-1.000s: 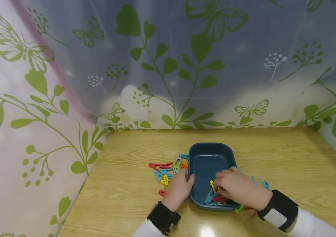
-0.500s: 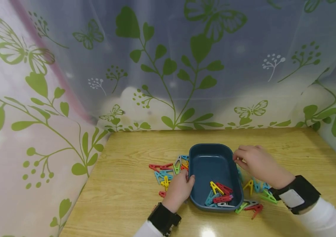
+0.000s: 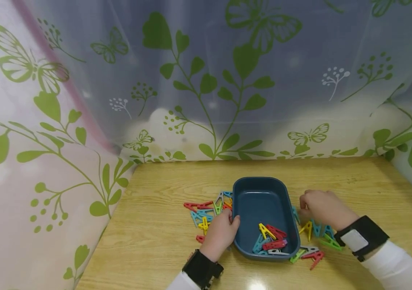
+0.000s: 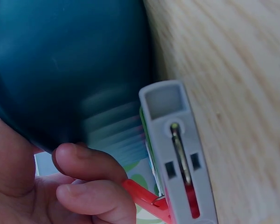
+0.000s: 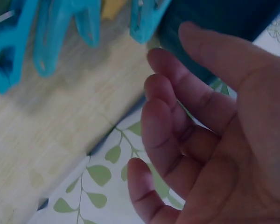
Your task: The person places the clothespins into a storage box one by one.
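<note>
My left hand [image 3: 221, 235] grips the left rim of a dark blue plastic basin [image 3: 260, 203], thumb on top and fingers beneath. Inside, at the near end, lie several clothespins, among them a yellow clothespin [image 3: 265, 231] and a red clothespin [image 3: 275, 244]. To the right of the basin, my right hand [image 3: 323, 207] hovers with loosely bent fingers and nothing between them. Blue clothespins [image 5: 51, 37] lie close to those fingertips in the right wrist view. A grey clothespin [image 4: 177, 135] stands near my left fingers, beside a red clothespin [image 4: 147, 198].
Left of the basin is a loose pile with red [image 3: 198, 206] and blue clothespins [image 3: 200, 216]. At its right lie more, including a green clothespin [image 3: 331, 242] and a red clothespin [image 3: 315, 257]. A patterned curtain [image 3: 206, 80] borders the wooden table [image 3: 155, 237].
My right hand has come out of the basin, passed over its right rim and lowered toward the clothespins there. The yellow clothespin lies released inside. My left hand keeps its hold.
</note>
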{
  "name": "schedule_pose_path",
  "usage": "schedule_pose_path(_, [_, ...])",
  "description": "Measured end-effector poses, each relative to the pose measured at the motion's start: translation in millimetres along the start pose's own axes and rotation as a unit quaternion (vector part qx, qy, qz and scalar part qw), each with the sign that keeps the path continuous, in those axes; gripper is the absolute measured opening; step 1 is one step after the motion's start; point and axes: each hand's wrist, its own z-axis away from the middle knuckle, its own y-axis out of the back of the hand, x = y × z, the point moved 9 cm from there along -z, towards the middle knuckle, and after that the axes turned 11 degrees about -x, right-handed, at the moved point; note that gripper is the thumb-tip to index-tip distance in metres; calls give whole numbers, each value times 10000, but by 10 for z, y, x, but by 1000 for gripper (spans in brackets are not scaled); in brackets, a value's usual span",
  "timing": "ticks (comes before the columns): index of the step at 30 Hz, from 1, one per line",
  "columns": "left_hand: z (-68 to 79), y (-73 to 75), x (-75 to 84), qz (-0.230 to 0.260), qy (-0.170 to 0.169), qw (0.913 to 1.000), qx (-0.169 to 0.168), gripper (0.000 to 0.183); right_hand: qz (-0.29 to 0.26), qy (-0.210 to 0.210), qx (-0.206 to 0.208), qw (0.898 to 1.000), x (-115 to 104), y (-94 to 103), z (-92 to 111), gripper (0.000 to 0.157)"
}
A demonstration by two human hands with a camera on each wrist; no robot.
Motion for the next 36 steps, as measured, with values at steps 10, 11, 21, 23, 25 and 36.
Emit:
schedule_pose_path(10, [17,6,14,-38,-55,10000,34,33,-241,-273,-466,9983,-36,-231,-44,24])
schedule_pose_path(11, [18,5,14,-40,-51,10000,28,33,-252,-296,-478,9981,-34,-238,-46,24])
schedule_pose_path(21, [7,-2,5,-10,-2,10000,-43,33,-311,-314,-532,9976,-3,-265,-35,27])
schedule_pose_path(23, [6,-1,0,3,9,10000,-48,33,-330,-311,-542,9975,1,-267,-30,28])
schedule_pose_path(25, [6,0,-2,1,18,10000,-51,33,-398,-345,-549,9971,20,-261,-23,30])
schedule_pose_path(36, [10,9,13,-26,-3,10000,-23,33,-459,-887,-158,9949,196,63,71,35])
